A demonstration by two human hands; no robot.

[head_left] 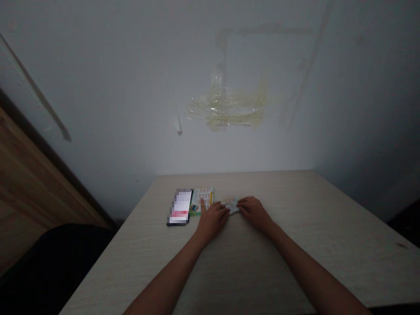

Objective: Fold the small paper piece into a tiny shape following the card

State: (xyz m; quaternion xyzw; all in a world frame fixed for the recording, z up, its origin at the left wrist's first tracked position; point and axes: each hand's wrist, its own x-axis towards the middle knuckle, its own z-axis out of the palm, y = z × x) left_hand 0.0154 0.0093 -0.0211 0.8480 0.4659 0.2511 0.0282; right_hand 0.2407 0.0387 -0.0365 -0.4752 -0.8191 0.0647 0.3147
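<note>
Between my two hands a small, light, printed piece (231,205), paper or a packet, lies on the table; I cannot tell which. My left hand (214,220) has its fingers curled on the left end of it. The thumb of that hand sticks out over the lower right part of a colourful printed leaflet (205,194). On the other side, my right hand (253,213) pinches the piece's right end with bent fingers. A phone (180,208) with a lit, blurred screen lies just left of the leaflet.
The pale wooden table (295,188) meets a grey wall (131,109) at its back edge. Yellowed clear tape (229,109) sticks to the wall. At the left are a dark rounded thing (59,258), perhaps a chair back, and a brown wooden panel (29,166).
</note>
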